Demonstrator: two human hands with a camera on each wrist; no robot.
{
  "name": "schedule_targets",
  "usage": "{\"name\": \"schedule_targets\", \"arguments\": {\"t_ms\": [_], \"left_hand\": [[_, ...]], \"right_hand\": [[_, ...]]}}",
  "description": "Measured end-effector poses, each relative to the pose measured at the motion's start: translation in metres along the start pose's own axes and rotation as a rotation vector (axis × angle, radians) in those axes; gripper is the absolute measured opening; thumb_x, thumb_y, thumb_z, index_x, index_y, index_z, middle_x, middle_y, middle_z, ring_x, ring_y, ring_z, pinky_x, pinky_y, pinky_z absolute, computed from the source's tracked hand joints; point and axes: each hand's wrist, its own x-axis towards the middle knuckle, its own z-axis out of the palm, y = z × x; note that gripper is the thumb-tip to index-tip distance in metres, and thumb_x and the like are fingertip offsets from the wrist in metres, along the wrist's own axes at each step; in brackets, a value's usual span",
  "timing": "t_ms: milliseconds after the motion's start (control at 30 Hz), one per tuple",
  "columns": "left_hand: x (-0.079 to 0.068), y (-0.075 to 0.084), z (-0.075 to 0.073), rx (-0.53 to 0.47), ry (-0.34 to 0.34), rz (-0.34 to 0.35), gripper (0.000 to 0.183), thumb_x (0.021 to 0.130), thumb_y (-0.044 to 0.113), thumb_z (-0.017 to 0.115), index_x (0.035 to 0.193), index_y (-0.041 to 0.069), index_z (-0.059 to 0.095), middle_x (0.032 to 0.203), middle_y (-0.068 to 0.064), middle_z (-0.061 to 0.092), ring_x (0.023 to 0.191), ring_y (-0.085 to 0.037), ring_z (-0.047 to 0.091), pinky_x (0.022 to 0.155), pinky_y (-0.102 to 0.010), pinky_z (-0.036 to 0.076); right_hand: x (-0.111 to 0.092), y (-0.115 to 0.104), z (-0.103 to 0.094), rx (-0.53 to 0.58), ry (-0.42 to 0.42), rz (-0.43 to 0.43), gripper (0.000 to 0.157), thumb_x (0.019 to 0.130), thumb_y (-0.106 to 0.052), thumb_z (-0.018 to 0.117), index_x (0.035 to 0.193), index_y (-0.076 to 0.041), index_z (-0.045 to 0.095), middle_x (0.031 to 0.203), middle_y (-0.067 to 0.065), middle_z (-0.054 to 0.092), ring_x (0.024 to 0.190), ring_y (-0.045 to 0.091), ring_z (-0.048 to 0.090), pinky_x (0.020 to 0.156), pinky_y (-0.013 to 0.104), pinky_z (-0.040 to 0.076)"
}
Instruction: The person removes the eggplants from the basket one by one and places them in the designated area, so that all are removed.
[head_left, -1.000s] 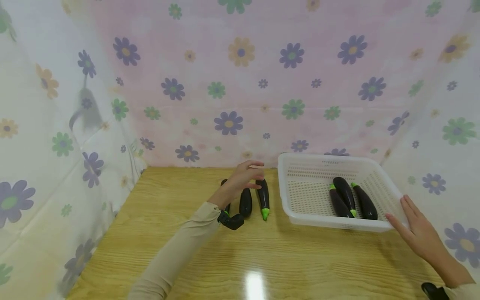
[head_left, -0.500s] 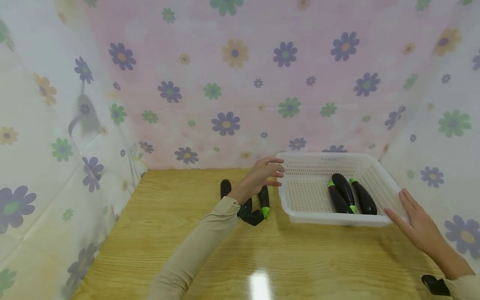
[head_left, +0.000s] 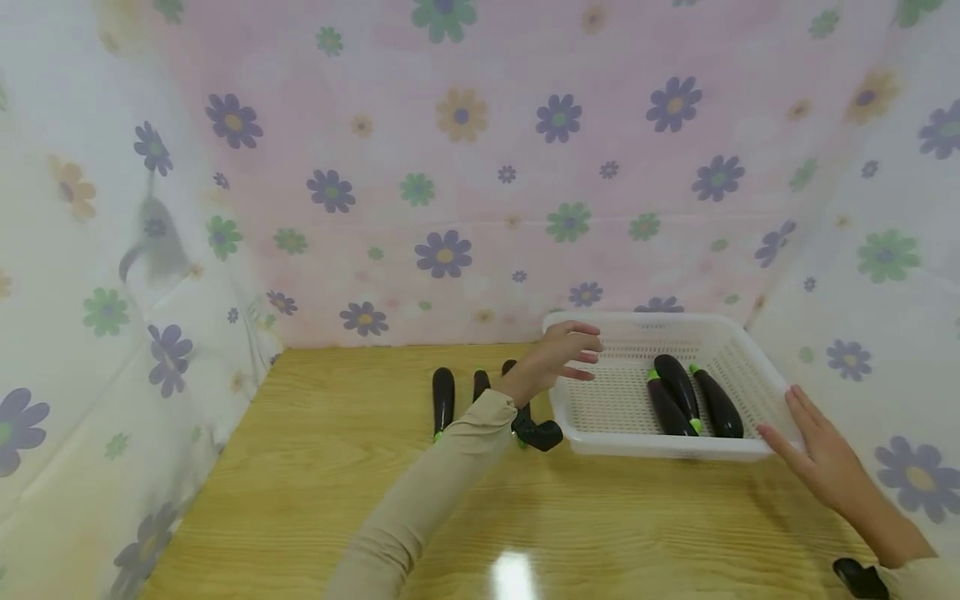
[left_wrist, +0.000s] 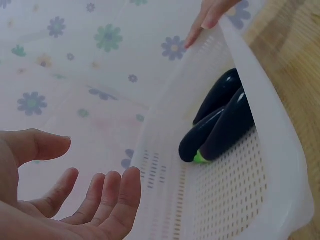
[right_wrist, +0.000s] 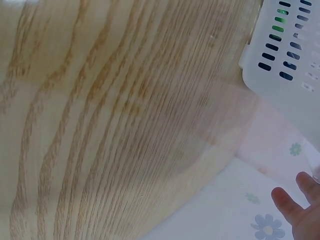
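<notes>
My left hand (head_left: 553, 360) hovers over the left end of a white perforated plastic basket (head_left: 675, 446), fingers spread and holding nothing. The left wrist view shows that hand (left_wrist: 107, 210) with bare fingers beside the basket wall. At the front right corner, my right hand (head_left: 825, 462) rests on the rim with thumb and fingers extended. Three dark eggplants with green stems lie in the right half of the basket, among them one eggplant (head_left: 717, 402) nearest the right wall. On the table are three more, one eggplant (head_left: 444, 397) fully left of my left arm, the others partly hidden behind it.
The wood-grain table (head_left: 300, 483) carries everything. Flower-printed cloth (head_left: 420, 167) hangs behind and on both sides; the basket stands close to the back and right cloth. Dark wrist devices, such as the left wrist device (head_left: 538, 434), sit on both wrists.
My left hand has moved right, from above the eggplants on the table to over the basket's left end. The right hand stays on the rim, and the head view has shifted slightly.
</notes>
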Motion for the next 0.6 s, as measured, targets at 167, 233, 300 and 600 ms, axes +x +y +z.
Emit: {"name": "schedule_targets", "arguments": {"t_ms": [167,233,300,600], "left_hand": [[0.014,-0.011,0.019,-0.001,0.017,-0.012,0.027,0.087,0.012,0.065,0.114,0.010,0.062,0.098,-0.003,0.061,0.093,-0.027,0.060,0.080,-0.047,0.054],[0.018,-0.015,0.026,0.000,0.016,-0.018,0.025,0.087,0.012,0.066,0.112,0.010,0.062,0.096,-0.004,0.061,0.092,-0.027,0.060,0.079,-0.047,0.054],[0.022,-0.019,0.032,-0.004,0.012,-0.030,0.025,0.087,0.012,0.066,0.111,0.010,0.062,0.096,-0.004,0.061,0.091,-0.027,0.060,0.079,-0.048,0.054],[0.050,-0.037,0.052,-0.075,0.072,-0.057,0.025,0.086,0.008,0.065,0.110,0.004,0.062,0.095,-0.010,0.059,0.092,-0.032,0.059,0.079,-0.051,0.053]], "right_hand": [[-0.002,-0.001,0.003,-0.010,0.003,0.011,0.075,0.097,-0.027,0.050,0.149,0.004,0.006,0.155,0.020,-0.003,0.135,0.053,0.004,0.103,0.069,0.002],[-0.003,0.000,0.004,-0.015,0.001,0.018,0.075,0.097,-0.028,0.050,0.149,0.004,0.005,0.155,0.021,-0.004,0.135,0.053,0.004,0.103,0.069,0.002],[-0.004,-0.001,0.005,-0.016,0.001,0.026,0.076,0.097,-0.028,0.050,0.149,0.004,0.004,0.155,0.021,-0.004,0.135,0.053,0.003,0.103,0.069,0.002],[-0.004,0.000,0.007,0.003,0.023,0.014,0.075,0.096,-0.026,0.052,0.149,0.003,0.007,0.155,0.020,-0.001,0.134,0.055,0.006,0.099,0.073,0.007]]}}
